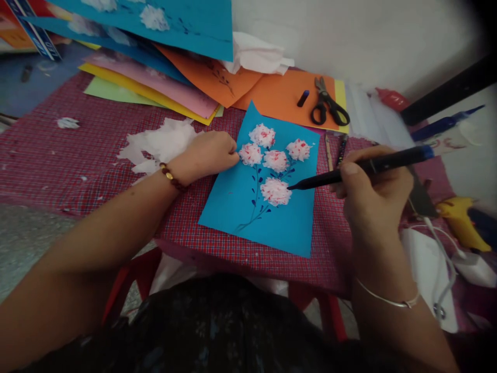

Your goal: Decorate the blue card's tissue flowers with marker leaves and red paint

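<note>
Torn tissue point(155, 142) lies on the checked cloth point(97, 166), just left of the left hand point(213, 151). That hand is loosely curled at the left edge of the blue sheet point(289, 230); I cannot tell whether it pinches anything. The sheet lies between the two hands, its long axis running away from the body, the near end slanting a little toward the left arm. On it, the lowest flower point(275, 191) sits nearer the body than the left hand does. The tip of the marker point(322, 180) points leftward at that flower's right side, though whether it touches is unclear. The scissors point(323, 98) lie beyond the right hand point(375, 194), which is off the sheet's right edge, farther from the flower than the left, fingers closed around the marker. The glue gun point(462, 220) lies right of that hand
</note>
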Demonstrator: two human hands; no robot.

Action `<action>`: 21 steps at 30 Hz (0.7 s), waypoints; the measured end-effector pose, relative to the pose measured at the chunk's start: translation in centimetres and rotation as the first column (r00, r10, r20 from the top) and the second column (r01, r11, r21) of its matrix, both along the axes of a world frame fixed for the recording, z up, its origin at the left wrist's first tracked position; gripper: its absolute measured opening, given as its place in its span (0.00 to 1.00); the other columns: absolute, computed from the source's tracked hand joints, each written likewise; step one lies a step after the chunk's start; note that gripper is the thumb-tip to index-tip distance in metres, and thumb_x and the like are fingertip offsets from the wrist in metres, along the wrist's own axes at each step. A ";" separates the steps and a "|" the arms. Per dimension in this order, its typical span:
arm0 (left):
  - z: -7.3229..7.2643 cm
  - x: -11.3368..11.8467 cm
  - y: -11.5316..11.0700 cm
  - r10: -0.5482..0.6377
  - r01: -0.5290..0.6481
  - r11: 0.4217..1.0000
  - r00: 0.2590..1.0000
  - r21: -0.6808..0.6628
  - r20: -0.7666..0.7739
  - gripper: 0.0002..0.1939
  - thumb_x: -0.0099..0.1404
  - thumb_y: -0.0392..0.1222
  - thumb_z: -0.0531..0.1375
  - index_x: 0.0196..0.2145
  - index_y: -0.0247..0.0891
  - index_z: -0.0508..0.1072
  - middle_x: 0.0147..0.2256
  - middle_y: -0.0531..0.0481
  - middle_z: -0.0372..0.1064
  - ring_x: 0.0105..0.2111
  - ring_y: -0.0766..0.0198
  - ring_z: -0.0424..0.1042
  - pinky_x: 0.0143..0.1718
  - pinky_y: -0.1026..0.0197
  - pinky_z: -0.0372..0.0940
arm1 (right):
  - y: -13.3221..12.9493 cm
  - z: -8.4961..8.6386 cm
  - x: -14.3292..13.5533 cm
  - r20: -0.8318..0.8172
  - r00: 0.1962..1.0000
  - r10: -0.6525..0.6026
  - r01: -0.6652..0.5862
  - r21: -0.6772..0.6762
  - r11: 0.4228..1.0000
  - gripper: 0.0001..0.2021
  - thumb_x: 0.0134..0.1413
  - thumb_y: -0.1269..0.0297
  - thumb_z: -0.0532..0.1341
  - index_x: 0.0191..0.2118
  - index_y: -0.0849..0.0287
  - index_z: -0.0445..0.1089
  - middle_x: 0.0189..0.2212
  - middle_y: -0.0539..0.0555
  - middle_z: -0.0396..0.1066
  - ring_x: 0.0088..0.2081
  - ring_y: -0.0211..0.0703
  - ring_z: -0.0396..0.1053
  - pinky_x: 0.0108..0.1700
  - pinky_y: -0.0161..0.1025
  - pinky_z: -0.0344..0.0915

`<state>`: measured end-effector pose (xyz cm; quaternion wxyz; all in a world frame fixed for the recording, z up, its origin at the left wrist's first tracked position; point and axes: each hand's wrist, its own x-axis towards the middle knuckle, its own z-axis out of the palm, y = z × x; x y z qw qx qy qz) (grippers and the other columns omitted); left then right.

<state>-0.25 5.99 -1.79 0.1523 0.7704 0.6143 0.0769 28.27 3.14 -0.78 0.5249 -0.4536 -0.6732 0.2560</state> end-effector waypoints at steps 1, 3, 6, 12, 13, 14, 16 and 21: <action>0.0 0.0 0.0 -0.003 0.003 1.000 1.000 0.004 0.003 0.11 0.57 0.42 0.54 0.20 0.40 0.69 0.18 0.47 0.62 0.28 0.56 0.66 0.31 0.56 0.54 | -0.1 -0.1 -0.2 0.004 1.000 0.011 -0.011 -0.001 1.000 0.08 0.53 0.59 0.65 0.33 0.57 0.69 0.24 0.48 0.65 0.23 0.35 0.60 0.24 0.37 0.55; -0.1 0.0 0.0 -0.009 0.009 1.000 1.000 0.014 -0.004 0.12 0.58 0.42 0.54 0.19 0.40 0.68 0.18 0.47 0.61 0.26 0.57 0.64 0.30 0.56 0.53 | -0.4 -0.2 -0.5 0.056 0.998 0.040 -0.039 -0.018 0.999 0.08 0.54 0.59 0.65 0.34 0.57 0.70 0.25 0.48 0.65 0.24 0.35 0.62 0.26 0.37 0.57; -0.1 0.0 0.1 -0.009 0.009 1.000 1.000 0.018 -0.017 0.12 0.58 0.42 0.54 0.18 0.39 0.66 0.18 0.47 0.60 0.25 0.59 0.61 0.29 0.56 0.51 | -0.5 -0.1 -0.7 0.140 0.986 0.089 -0.082 -0.051 0.995 0.07 0.54 0.60 0.66 0.32 0.57 0.70 0.26 0.48 0.66 0.26 0.35 0.63 0.27 0.37 0.59; -0.1 0.0 0.1 -0.010 0.010 1.000 1.000 0.016 -0.021 0.11 0.58 0.41 0.54 0.19 0.39 0.68 0.17 0.48 0.58 0.25 0.58 0.62 0.29 0.56 0.52 | -0.1 0.0 -0.3 -0.007 0.999 0.037 -0.037 0.005 0.999 0.07 0.53 0.61 0.66 0.34 0.57 0.70 0.23 0.47 0.65 0.23 0.35 0.63 0.25 0.37 0.57; 0.0 0.0 0.1 -0.013 0.014 1.000 1.000 0.019 -0.022 0.11 0.58 0.42 0.54 0.20 0.40 0.68 0.17 0.48 0.58 0.25 0.58 0.62 0.29 0.56 0.52 | -0.1 -0.1 -0.3 -0.012 1.000 0.026 -0.026 0.006 1.000 0.07 0.53 0.61 0.66 0.34 0.57 0.69 0.23 0.47 0.65 0.23 0.35 0.63 0.25 0.37 0.57; 0.0 0.0 0.1 -0.016 0.016 1.000 1.000 0.018 -0.022 0.11 0.58 0.42 0.54 0.20 0.40 0.69 0.17 0.48 0.58 0.25 0.58 0.63 0.29 0.56 0.53 | -0.1 -0.1 -0.4 0.004 1.000 0.026 -0.026 -0.011 1.000 0.08 0.53 0.61 0.66 0.34 0.57 0.69 0.24 0.47 0.65 0.23 0.35 0.63 0.25 0.37 0.57; 0.1 0.0 0.0 -0.007 0.007 1.000 1.000 0.010 -0.024 0.11 0.57 0.42 0.54 0.21 0.40 0.70 0.17 0.47 0.59 0.25 0.57 0.64 0.29 0.56 0.53 | -0.1 -0.2 -0.5 0.051 0.997 0.050 -0.047 -0.055 0.997 0.08 0.53 0.60 0.66 0.34 0.57 0.70 0.24 0.47 0.65 0.24 0.35 0.62 0.26 0.37 0.57; 0.3 0.2 0.0 0.001 -0.001 1.000 0.999 -0.008 -0.035 0.11 0.58 0.42 0.54 0.20 0.39 0.70 0.18 0.47 0.61 0.25 0.58 0.63 0.30 0.56 0.53 | -0.1 -0.2 -0.3 0.047 0.997 0.065 -0.062 -0.053 0.997 0.07 0.54 0.61 0.66 0.34 0.58 0.70 0.25 0.48 0.65 0.24 0.34 0.62 0.26 0.37 0.56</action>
